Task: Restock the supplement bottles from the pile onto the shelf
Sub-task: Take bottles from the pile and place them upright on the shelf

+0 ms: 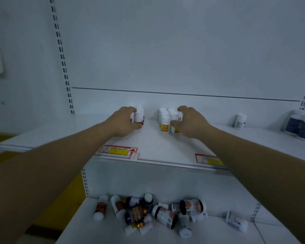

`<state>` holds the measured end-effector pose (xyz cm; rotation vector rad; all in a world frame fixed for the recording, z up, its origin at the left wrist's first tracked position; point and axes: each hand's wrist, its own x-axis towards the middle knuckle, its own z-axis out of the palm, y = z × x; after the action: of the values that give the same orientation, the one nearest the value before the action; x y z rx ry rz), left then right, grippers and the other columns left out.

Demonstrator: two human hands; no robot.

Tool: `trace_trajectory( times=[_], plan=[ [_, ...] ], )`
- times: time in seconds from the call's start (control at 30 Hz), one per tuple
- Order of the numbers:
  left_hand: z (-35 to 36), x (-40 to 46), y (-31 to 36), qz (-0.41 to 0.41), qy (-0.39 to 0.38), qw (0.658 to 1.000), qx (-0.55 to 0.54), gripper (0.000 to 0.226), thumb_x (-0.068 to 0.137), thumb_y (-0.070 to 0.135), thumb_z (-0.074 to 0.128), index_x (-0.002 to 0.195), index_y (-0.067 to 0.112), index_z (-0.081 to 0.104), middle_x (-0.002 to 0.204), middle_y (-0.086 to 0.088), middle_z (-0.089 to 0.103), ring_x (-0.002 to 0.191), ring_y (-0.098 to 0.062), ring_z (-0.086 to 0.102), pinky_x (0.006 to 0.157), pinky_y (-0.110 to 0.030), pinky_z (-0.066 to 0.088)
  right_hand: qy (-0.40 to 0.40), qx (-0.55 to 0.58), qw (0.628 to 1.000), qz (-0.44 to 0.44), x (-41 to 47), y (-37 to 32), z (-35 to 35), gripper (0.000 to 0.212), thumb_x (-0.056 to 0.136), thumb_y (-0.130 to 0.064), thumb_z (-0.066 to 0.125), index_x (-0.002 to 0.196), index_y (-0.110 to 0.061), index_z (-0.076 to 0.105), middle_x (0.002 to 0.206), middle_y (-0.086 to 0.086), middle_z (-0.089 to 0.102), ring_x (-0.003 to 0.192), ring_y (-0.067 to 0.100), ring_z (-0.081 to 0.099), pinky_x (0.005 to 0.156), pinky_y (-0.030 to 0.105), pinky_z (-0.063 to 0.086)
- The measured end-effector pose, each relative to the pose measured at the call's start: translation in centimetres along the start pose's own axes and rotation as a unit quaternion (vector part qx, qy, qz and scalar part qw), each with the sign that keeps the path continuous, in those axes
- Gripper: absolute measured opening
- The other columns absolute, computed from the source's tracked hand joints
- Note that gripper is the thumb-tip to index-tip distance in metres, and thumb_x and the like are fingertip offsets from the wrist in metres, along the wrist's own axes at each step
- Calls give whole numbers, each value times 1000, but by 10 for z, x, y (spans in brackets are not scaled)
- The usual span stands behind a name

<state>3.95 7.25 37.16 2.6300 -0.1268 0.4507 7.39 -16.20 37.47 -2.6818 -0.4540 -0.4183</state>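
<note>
Now left hand (pixel 124 121) grips bottle (pixel 139 115) (upright).

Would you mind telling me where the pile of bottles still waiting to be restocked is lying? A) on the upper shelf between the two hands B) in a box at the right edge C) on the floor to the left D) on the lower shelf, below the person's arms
D: the pile of bottles lies jumbled on the lower shelf, beneath the upper shelf where both hands are working.
</note>
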Motion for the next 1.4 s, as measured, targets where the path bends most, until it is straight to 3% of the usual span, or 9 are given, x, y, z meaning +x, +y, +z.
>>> trace_trajectory(
  times=[0.13,0.27,0.5,0.77,0.97,1.13,1.27,1.4],
  plan=[
    [-20,-52,21,-28,-14,1000,-4,54,85,40,65,132,23,45,127,5,48,101,-11,45,82,-22,30,-29,-11,998,-49,-9,-30,-5,64,90,-50,52,141,-14,37,140,13,43,125,30,43,95,33,35],
    [-37,-113,29,-57,-31,997,45,66,85,50,59,142,28,34,150,3,33,131,-17,37,93,-21,26,-50,-2,990,-132,-28,-72,6,62,90,-52,52,138,-13,43,141,10,46,127,28,43,98,33,33],
    [-46,-214,9,-102,-39,993,49,64,84,53,60,140,31,37,149,7,33,129,-13,35,92,-20,25,-77,22,970,-230,-85,-131,30,66,90,-53,51,143,-17,37,149,9,38,133,27,37,103,33,31],
    [-7,-289,-53,-152,-142,978,0,65,85,46,62,141,26,36,150,4,32,130,-13,34,95,-18,25,-89,23,959,-268,-154,-164,64,60,93,-44,51,144,-15,38,145,11,42,133,26,35,106,31,25],
    [64,-311,-79,-164,-221,961,-37,64,86,46,61,141,27,36,150,2,32,128,-16,38,91,-19,28,-153,14,967,-202,-181,-133,112,58,94,-43,50,144,-18,37,150,6,37,136,23,31,109,31,23],
    [130,-297,-105,-188,-283,939,-46,70,86,46,60,144,21,30,152,0,28,133,-18,34,105,-26,30,-232,16,967,-102,-177,-79,167,60,92,-46,52,144,-19,38,149,6,39,134,24,37,106,32,31],
    [189,-263,-127,-209,-297,930,-51,73,86,46,60,146,21,26,154,-1,25,134,-19,34,105,-28,31,-283,21,957,-53,-161,-26,229,45,93,-43,52,128,-16,52,130,12,56,114,28,53,88,31,41],
    [250,-220,-149,-210,-283,934,-54,73,87,39,63,146,17,27,152,-5,27,134,-22,35,104,-29,30,-315,47,948,-6,-147,24,294,44,92,-41,55,127,-14,52,125,12,57,109,27,54,75,25,34]
  ],
)
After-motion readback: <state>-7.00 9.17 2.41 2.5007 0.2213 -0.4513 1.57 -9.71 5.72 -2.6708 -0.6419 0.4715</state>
